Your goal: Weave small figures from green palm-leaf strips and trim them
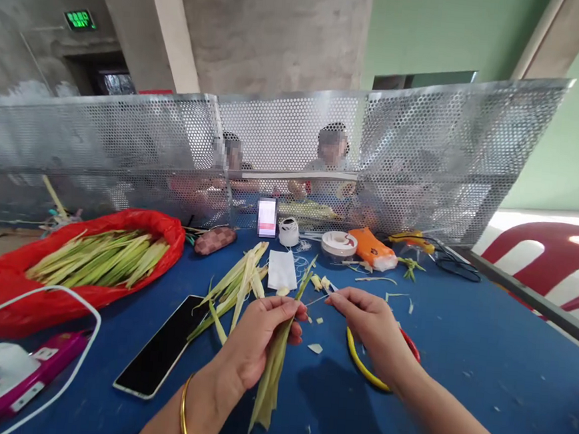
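Note:
My left hand [273, 326] is closed around a green-and-yellow corn husk [271, 379], pinching it near its narrow upper end. Its wide end hangs down toward me. A thin pale thread [318, 299] runs from the husk to my right hand [365, 313], whose thumb and forefinger pinch it. Below my right wrist lies a loop with yellow and red handles [358, 359], partly hidden by the forearm. Loose husks [237, 283] lie beyond my left hand, next to a white sheet [282, 270]. Small husk scraps [315, 348] are scattered between the hands.
On the left are a red plastic bag [171, 231] of husks, a magenta power strip [37, 371] and a dark phone [163, 347]. A thread spool [289, 233], tape roll [339, 243] and orange packet [373, 249] stand before a perforated metal screen [286, 133]; two people sit behind it.

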Demonstrator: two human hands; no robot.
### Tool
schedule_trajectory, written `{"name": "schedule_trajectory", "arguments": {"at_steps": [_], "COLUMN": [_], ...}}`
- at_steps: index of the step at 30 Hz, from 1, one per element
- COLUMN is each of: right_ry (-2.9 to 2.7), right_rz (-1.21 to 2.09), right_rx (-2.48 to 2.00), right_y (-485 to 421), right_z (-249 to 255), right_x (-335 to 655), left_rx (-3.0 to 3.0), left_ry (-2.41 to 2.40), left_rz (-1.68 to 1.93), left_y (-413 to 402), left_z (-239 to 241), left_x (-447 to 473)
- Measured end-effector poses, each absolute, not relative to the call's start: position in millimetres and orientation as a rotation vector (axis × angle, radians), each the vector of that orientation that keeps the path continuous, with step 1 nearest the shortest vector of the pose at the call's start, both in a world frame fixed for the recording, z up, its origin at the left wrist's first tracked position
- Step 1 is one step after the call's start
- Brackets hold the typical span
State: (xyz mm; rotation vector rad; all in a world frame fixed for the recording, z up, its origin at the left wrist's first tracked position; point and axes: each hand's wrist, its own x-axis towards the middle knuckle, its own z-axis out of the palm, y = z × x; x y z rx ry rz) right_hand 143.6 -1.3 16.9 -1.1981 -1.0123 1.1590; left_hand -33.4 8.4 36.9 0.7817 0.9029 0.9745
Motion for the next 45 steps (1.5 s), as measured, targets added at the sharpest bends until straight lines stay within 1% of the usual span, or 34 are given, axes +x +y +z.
{"name": "schedule_trajectory", "arguments": {"at_steps": [5, 10, 15, 17, 21, 24, 26, 29, 33, 39, 42, 45], "right_ry": [-1.06, -1.323, -1.574, -1.595, -1.595, -1.583, -1.597, -1.642, -1.61, -1.591, -1.597, -1.611], "right_rz": [1.02, 1.1, 1.143, 1.024, 0.686, 0.446, 0.347, 0.397, 0.573, 0.741, 0.756, 0.694], "right_rx": [-1.217, -1.227, -1.291, -1.318, -1.405, -1.511, -1.579, -1.591, -1.467, -1.35, -1.319, -1.353], "right_y": [-4, -8, -12, -11, -7, -7, -8, -7, -5, -8, -9, -10], "right_z": [22, 36, 48, 46, 36, 31, 30, 31, 27, 19, 18, 19], "right_x": [147, 161, 180, 182, 180, 179, 180, 179, 171, 156, 152, 151], "left_rx": [0.756, 0.747, 0.734, 0.735, 0.755, 0.807, 0.839, 0.849, 0.809, 0.716, 0.755, 0.803], "left_ry": [0.923, 0.946, 0.966, 0.966, 0.969, 1.063, 1.135, 1.158, 1.014, 0.823, 0.822, 0.888], "left_rz": [0.929, 0.881, 0.914, 0.924, 0.92, 0.966, 1.018, 1.04, 0.907, 0.745, 0.723, 0.787], "left_y": [11, 13, 15, 16, 16, 17, 18, 18, 11, 2, 1, 2], "left_z": [31, 28, 28, 27, 25, 26, 27, 29, 27, 23, 22, 22], "left_x": [-30, -29, -31, -31, -30, -31, -32, -31, -26, -21, -20, -20]}}
